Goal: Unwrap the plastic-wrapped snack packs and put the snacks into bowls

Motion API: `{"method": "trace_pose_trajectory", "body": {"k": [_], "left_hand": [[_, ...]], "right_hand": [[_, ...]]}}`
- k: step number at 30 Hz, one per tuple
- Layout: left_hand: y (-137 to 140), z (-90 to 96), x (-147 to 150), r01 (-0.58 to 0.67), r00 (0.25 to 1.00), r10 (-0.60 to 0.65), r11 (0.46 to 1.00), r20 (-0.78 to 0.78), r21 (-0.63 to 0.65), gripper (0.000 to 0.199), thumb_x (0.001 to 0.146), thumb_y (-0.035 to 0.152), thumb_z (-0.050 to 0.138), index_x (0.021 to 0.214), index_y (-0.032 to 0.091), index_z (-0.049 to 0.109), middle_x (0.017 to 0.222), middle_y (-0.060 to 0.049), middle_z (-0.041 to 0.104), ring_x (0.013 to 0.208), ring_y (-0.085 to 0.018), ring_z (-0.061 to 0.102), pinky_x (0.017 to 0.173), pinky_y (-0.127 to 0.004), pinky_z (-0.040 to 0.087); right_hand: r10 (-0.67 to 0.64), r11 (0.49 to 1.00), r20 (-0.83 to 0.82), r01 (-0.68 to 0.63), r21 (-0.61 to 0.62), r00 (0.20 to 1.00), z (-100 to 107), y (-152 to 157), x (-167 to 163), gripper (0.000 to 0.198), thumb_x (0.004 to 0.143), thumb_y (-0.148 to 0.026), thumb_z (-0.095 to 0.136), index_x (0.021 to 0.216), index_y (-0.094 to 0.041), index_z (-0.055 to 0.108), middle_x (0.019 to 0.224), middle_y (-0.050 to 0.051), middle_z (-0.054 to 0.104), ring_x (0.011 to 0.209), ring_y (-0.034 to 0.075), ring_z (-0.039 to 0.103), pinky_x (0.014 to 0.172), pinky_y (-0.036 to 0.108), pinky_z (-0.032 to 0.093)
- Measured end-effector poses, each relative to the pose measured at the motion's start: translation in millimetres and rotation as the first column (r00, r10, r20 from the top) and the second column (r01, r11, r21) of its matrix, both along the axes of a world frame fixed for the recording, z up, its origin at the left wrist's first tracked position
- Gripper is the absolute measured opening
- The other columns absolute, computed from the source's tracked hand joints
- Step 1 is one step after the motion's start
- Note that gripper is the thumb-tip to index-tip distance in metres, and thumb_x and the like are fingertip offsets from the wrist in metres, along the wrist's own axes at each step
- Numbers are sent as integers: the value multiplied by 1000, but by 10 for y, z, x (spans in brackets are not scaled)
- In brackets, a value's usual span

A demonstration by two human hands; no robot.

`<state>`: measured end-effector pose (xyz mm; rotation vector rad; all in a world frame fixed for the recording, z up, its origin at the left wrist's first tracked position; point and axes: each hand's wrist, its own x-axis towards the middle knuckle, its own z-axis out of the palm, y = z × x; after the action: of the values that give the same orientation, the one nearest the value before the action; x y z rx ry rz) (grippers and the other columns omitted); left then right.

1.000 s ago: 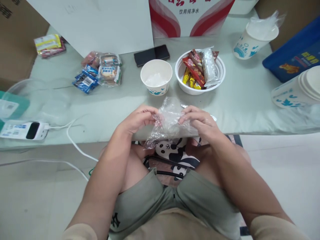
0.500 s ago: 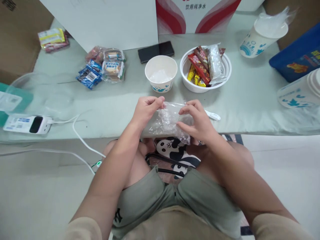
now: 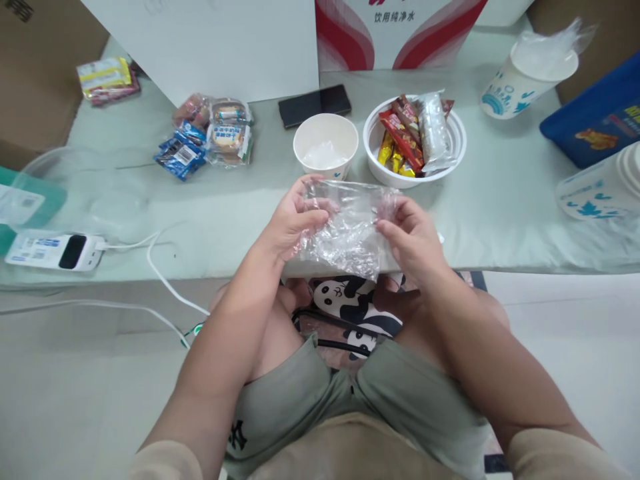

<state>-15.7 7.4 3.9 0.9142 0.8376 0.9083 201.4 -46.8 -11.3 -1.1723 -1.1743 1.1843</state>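
Note:
A clear plastic bag [image 3: 345, 230], crinkled and see-through, is stretched between my two hands at the table's near edge. My left hand [image 3: 295, 220] grips its left side, with some fingers behind or inside the film; I cannot tell which. On the other side, my right hand [image 3: 413, 230] pinches the bag between thumb and fingers. Just beyond the bag stands a white paper cup [image 3: 325, 143] with whitish, translucent material inside. To its right, a white plastic bowl [image 3: 373, 163] holds red, brown, yellow and silver-wrapped snacks. A small white object behind my right hand is mostly hidden.
A black phone [image 3: 315, 105] lies behind the cup. Packaged snacks [image 3: 227, 140] are grouped to the left. A white power bank [image 3: 55, 250] with a cable sits at the left edge. Paper cups [image 3: 530, 77] and a blue bag [image 3: 590, 113] stand right. Boxes [image 3: 215, 47] line the back.
The bag is spread wider and raised a little, now overlapping the cup's lower part. My right hand has gone from loosely spread fingers to holding the bag's right side.

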Motion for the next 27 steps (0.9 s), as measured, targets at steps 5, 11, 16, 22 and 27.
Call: {"method": "trace_pose_trajectory", "body": {"k": [5, 11, 16, 22, 27], "left_hand": [[-61, 88, 17, 106, 994, -106, 991, 1, -79, 83, 51, 34, 97, 123, 25, 57, 102, -5, 78, 96, -25, 76, 83, -34, 61], [-99, 83, 41, 141, 964, -151, 988, -220, -59, 49, 61, 31, 90, 101, 17, 68, 79, -1, 72, 62, -12, 65, 59, -25, 51], [-63, 72, 52, -6, 965, 7, 1000, -261, 5, 30, 63, 31, 87, 81, 19, 67, 74, 1, 68, 58, -9, 57, 51, -22, 41], [-82, 61, 67, -52, 986, 53, 999, -157, 16, 52, 60, 42, 92, 101, 24, 66, 88, -2, 73, 76, -17, 70, 64, -26, 54], [-116, 49, 35, 182, 954, -177, 983, -242, -4, 80, 58, 33, 95, 127, 30, 55, 100, -5, 76, 84, -22, 75, 69, -30, 58]], "right_hand": [[141, 987, 40, -137, -79, 989, 78, -27, -71, 26, 82, -39, 72, 81, -24, 51, 89, 0, 69, 87, 16, 66, 83, 34, 54], [-14, 990, 88, 26, -142, 996, 53, -5, -73, 27, 89, -44, 64, 87, -27, 43, 58, -9, 49, 48, 11, 47, 52, 27, 44], [-67, 989, 148, 85, -122, 987, 74, -8, -40, 23, 93, -45, 60, 104, -27, 50, 57, -8, 48, 47, 12, 45, 47, 27, 36], [30, 992, 176, -8, -124, 984, 71, -17, -18, 40, 84, -56, 68, 107, -24, 59, 74, -3, 65, 64, 15, 60, 61, 30, 47], [131, 981, 273, -85, -171, 953, 91, -16, -10, 35, 79, -43, 73, 105, -21, 64, 80, -1, 69, 66, 15, 59, 65, 32, 48]]}}
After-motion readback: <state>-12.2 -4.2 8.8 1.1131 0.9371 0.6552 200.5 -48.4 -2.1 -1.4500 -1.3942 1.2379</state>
